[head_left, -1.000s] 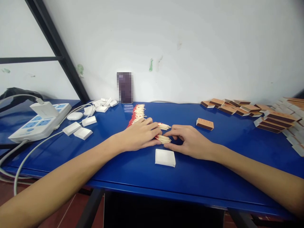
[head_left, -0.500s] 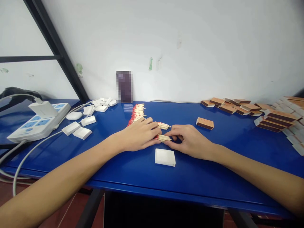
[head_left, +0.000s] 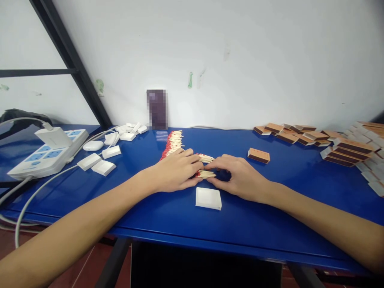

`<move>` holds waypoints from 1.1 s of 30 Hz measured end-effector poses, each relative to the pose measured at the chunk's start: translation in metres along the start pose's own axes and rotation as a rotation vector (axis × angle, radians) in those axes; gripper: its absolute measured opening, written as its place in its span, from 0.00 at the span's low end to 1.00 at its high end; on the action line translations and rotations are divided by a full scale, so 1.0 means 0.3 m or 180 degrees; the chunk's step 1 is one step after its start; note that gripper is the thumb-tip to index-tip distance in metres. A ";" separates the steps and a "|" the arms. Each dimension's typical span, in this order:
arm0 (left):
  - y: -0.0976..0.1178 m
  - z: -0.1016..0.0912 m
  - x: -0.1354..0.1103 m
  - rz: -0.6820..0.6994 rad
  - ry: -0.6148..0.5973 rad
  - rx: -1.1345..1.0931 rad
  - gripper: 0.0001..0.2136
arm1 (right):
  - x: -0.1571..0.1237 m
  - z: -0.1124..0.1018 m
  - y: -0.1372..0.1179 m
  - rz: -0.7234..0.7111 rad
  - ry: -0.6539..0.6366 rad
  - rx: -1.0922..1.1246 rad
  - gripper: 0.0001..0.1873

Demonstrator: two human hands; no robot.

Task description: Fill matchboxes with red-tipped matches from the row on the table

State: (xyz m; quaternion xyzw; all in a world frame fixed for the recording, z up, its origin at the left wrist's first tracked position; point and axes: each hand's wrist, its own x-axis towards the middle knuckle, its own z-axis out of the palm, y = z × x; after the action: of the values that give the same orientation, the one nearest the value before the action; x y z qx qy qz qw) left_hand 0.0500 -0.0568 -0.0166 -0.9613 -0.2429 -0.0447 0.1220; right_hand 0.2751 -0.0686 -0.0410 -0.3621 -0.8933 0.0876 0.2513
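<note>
A small bundle of red-tipped matches [head_left: 205,174] lies on the blue table between my hands. My left hand [head_left: 177,170] is closed at the red-headed end of this bundle, thumb low and fingers curled over. At the pale end, my right hand [head_left: 237,176] curves its thumb and forefinger around the sticks, the forefinger lying along their far side. Just beyond sits a second group of matches [head_left: 205,158], partly covered by my fingers. A white matchbox tray [head_left: 208,199] rests in front of the hands. Behind my left hand, a long heap of matches [head_left: 174,143] stretches back.
White trays [head_left: 103,168] and a power strip [head_left: 51,158] with cables occupy the left. One matchbox [head_left: 259,155] lies right of centre; several more [head_left: 288,137] are piled at the back right, beside stacked boxes [head_left: 348,150]. A blurred dark phone-like object [head_left: 157,110] leans on the wall.
My right forefinger has stretched farther left along the far side of the near bundle, and a gap now shows inside the curve of that hand. My left hand has hardly moved.
</note>
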 end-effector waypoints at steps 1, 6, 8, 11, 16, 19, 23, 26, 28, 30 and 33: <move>0.000 0.000 0.000 -0.0008 0.0019 -0.0010 0.17 | 0.001 0.000 0.000 0.0014 -0.0002 -0.0011 0.12; 0.001 0.002 0.001 -0.0050 0.0073 -0.0075 0.18 | -0.001 0.006 0.000 -0.0041 0.0008 -0.0122 0.09; 0.002 0.002 0.001 -0.0051 0.0065 -0.0110 0.18 | -0.003 0.009 -0.002 -0.0093 0.0028 -0.0088 0.08; 0.002 -0.001 -0.001 -0.0024 0.0063 -0.0189 0.17 | -0.004 0.012 -0.003 -0.0146 0.0088 -0.0014 0.06; 0.004 -0.010 0.000 -0.0088 0.0073 -0.0283 0.19 | -0.004 0.010 -0.001 -0.0189 0.0087 0.0147 0.07; 0.003 -0.011 0.000 -0.0117 0.0063 -0.0373 0.18 | -0.005 0.010 0.001 -0.0168 0.0104 0.0144 0.08; 0.000 -0.009 -0.001 -0.0171 0.0033 -0.0519 0.17 | -0.007 0.013 0.005 -0.0148 0.0110 0.0133 0.09; 0.000 -0.009 -0.001 -0.0244 -0.0015 -0.0645 0.17 | -0.006 0.016 0.007 -0.0166 0.0152 0.0123 0.08; 0.003 -0.011 0.000 -0.0320 -0.0043 -0.0743 0.17 | -0.004 0.018 0.008 -0.0180 0.0194 0.0149 0.09; 0.007 -0.014 0.002 -0.0400 -0.0050 -0.0827 0.17 | -0.003 0.021 0.009 -0.0200 0.0233 0.0200 0.09; 0.013 -0.017 0.006 -0.0476 -0.0037 -0.0889 0.16 | -0.003 0.023 0.010 -0.0217 0.0268 0.0266 0.08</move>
State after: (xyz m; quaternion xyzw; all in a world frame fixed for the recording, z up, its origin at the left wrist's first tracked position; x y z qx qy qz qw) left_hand 0.0533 -0.0606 -0.0122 -0.9484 -0.3059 -0.0814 -0.0179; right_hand 0.2738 -0.0669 -0.0483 -0.3240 -0.8894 0.1009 0.3064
